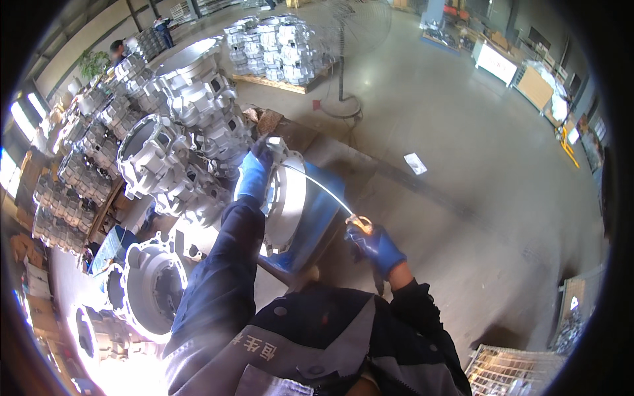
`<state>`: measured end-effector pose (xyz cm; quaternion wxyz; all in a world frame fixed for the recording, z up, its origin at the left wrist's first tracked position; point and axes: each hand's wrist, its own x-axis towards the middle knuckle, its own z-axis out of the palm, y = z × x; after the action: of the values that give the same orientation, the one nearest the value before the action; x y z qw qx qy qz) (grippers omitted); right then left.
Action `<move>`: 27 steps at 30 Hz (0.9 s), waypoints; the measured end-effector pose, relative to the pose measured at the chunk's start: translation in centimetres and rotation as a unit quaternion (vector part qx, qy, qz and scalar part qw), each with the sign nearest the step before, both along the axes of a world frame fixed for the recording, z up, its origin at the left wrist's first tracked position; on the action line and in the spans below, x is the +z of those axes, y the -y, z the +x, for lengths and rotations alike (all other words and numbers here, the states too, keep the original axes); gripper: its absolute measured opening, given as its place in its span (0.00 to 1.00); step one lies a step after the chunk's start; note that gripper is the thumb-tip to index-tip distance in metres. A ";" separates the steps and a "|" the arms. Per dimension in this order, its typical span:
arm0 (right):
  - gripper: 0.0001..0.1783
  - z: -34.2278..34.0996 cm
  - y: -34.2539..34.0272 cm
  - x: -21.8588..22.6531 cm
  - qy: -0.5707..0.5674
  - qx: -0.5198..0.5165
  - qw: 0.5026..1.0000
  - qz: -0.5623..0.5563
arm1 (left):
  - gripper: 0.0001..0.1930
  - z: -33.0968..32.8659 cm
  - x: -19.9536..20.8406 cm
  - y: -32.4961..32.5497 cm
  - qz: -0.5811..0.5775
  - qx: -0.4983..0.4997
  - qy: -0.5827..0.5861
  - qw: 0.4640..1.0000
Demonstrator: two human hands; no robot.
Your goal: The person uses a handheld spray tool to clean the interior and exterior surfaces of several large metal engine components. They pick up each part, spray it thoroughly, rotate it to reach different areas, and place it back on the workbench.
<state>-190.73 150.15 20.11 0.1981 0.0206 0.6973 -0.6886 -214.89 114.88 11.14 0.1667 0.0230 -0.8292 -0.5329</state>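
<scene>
Head view, fisheye, looking down over dark work-jacket sleeves onto a factory floor. Left hand (254, 173) in a blue glove, raised and closed over the top rim of a large round aluminium casting (285, 201), gripping it near a bright metal lug. Casting standing on edge, upright, leaning against or set on a blue stand (322, 221), directly ahead of the body at centre frame. Right hand (375, 245), also blue-gloved, lower and to the right, fingers curled shut around the handle end of a thin rod-like tool (327, 190); rod running up and left from the fist to touch the casting's face near its upper edge. Exact kind of tool too small to tell. To the left, more round castings (153, 284) lying flat on the floor just beside the left sleeve, glaring in strong light. Beyond them, tall stacked castings (188, 125) piled several layers high, filling the left side. Farther back, a wooden pallet (277, 82) loaded with another block of stacked grey castings. Near it, a pedestal fan (343, 59) on a round base. At lower right, a wire mesh crate (512, 369), contents unclear. Bare grey concrete floor (462, 165) across the right half, with a scrap of white paper (415, 163) lying well apart from the work.
</scene>
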 end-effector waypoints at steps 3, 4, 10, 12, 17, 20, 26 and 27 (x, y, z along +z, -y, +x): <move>0.16 -0.9 0.1 1.0 0.007 0.002 1.000 0.020 | 0.21 2.6 1.8 -2.4 0.080 -0.011 -0.038 0.996; 0.16 -0.6 -0.5 1.3 0.027 -0.006 0.999 0.030 | 0.20 3.4 3.4 -2.6 -0.082 0.030 -0.005 0.996; 0.21 -0.1 -8.3 -4.3 0.002 -0.021 0.997 -0.076 | 0.22 6.8 6.2 4.5 -0.016 -0.087 -0.127 0.988; 0.20 0.7 -9.4 -6.9 0.017 -0.036 0.997 -0.066 | 0.23 7.0 -0.4 8.7 -0.178 -0.076 -0.254 0.948; 0.20 1.5 -10.2 -11.5 0.017 -0.123 0.989 -0.080 | 0.23 8.1 5.3 2.8 0.473 -0.193 0.291 0.809; 0.19 -0.7 -7.7 -10.7 -0.025 -0.170 0.982 -0.081 | 0.20 5.6 -1.8 4.9 0.302 -0.311 0.148 0.889; 0.15 -6.6 -1.0 -0.8 -0.022 -0.159 0.968 -0.191 | 0.16 9.6 9.8 -5.3 0.119 -0.278 0.029 0.953; 0.18 -8.0 0.0 0.1 0.002 -0.147 0.971 -0.186 | 0.15 9.4 10.5 -6.0 0.143 -0.266 0.042 0.952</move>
<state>-198.78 150.15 20.23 0.0967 0.0872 0.5456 -0.8279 -205.50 120.85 21.60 -0.0213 -0.1519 -0.7265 -0.6699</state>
